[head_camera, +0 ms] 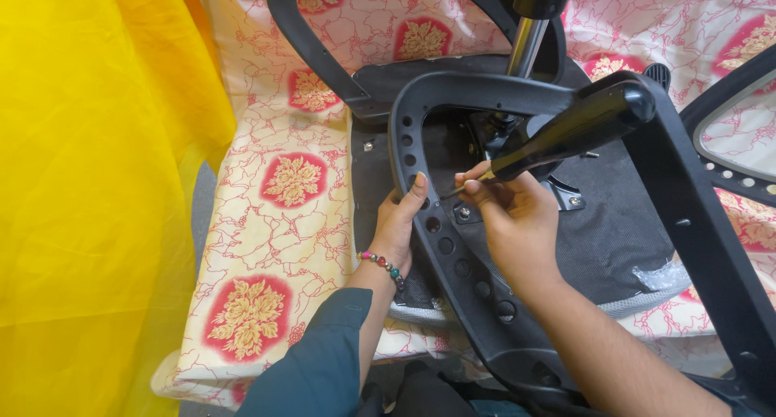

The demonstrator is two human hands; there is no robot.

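Head view: two hands, left hand (398, 227) on one armrest (453, 247), right hand (517, 219) gripping one screwdriver (566, 134)

Colours and patterns: upturned office chair on a printed sheet

Chair armrest frame (453, 247) black; seat underside (622, 223) charcoal; screwdriver handle (574, 130) black; bedsheet (275, 223) cream with red vine lines and red-and-gold floral medallions; cloth (89, 199) plain yellow; bead bracelet (381, 265) multicoloured; sleeve (315, 368) teal.
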